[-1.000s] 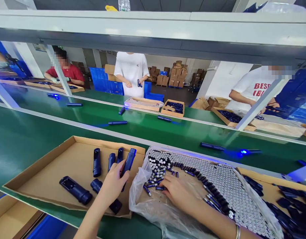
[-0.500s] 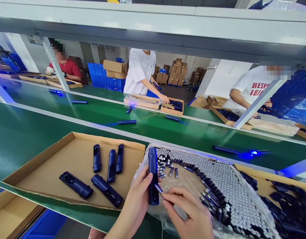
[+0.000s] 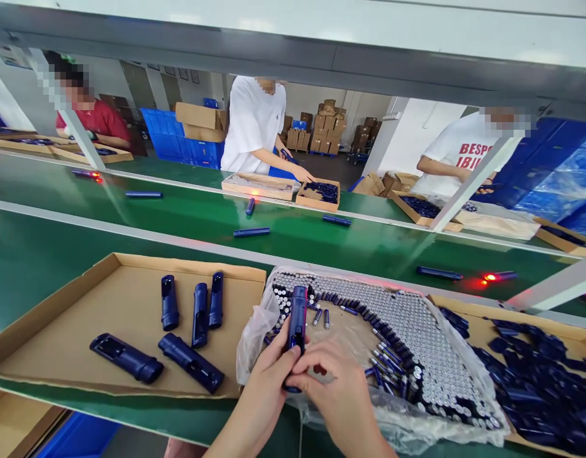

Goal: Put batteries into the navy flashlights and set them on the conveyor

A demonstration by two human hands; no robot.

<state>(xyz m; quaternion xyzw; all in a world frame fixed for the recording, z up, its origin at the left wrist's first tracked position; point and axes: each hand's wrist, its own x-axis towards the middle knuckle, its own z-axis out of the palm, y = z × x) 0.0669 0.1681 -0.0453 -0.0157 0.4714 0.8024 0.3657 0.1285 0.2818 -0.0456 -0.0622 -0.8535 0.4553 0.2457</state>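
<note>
My left hand point(image 3: 270, 369) is wrapped around a dark blue plastic tube housing point(image 3: 298, 306), held tilted upright with its open slot toward me. My right hand point(image 3: 338, 375) has thumb and fingers pinched together at the lower part of that slot; whatever is between them is hidden. Just beyond, small cylindrical batteries point(image 3: 369, 318) stand packed in a plastic-lined tray point(image 3: 316, 388), with several lying loose. To the left, several similar housings point(image 3: 125, 357) lie with their slots showing in a cardboard tray point(image 3: 77, 318).
At right, a cardboard box point(image 3: 445, 302) holds many dark blue plastic parts point(image 3: 536, 369). A green conveyor point(image 3: 197, 222) beyond the trays carries several tubes, some lit red. White posts point(image 3: 483, 184) and an overhead shelf point(image 3: 293, 57) frame the view. Three people work across the conveyor.
The battery my right fingers held at the slot is now out of sight, and those fingers press closer against the housing. The view has shifted; lights on the conveyor went from blue to red.
</note>
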